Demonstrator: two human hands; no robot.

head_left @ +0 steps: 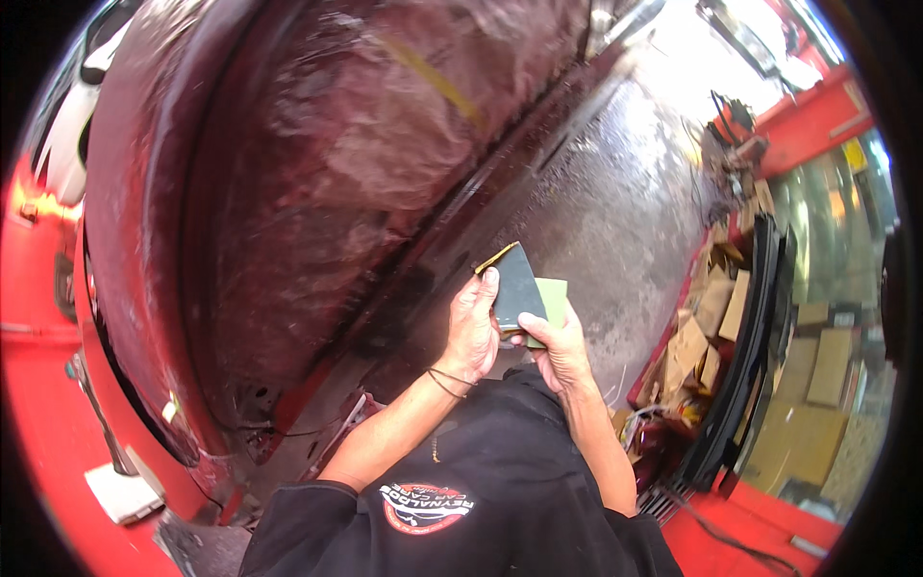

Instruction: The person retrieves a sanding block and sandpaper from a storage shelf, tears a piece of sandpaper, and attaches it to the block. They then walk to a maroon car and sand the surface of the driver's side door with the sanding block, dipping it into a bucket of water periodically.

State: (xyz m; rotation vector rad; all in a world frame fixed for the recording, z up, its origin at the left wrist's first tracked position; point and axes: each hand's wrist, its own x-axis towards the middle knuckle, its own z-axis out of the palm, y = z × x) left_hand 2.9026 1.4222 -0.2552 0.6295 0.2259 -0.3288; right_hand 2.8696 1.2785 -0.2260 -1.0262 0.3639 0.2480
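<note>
At your far left, a white pad (125,492) rests by the red panel (38,423); next comes the film-covered car body (356,183). Your left hand (473,322) is closed in a pinch on the left edge of the dark grey sandpaper sheet (519,288), thumb on its face, fingers mostly hidden behind. The sandpaper sheet lies between your hands, its long axis pointing away from you, far end leaning left, its upper edge curled to show a tan back. To its right, partly behind, is the pale green sheet (554,296), nearer your right hand (558,351). That hand is closed too, thumb on the grey sheet's lower right corner. Farther right sit torn cardboard pieces (685,351) and black trim (745,361).
</note>
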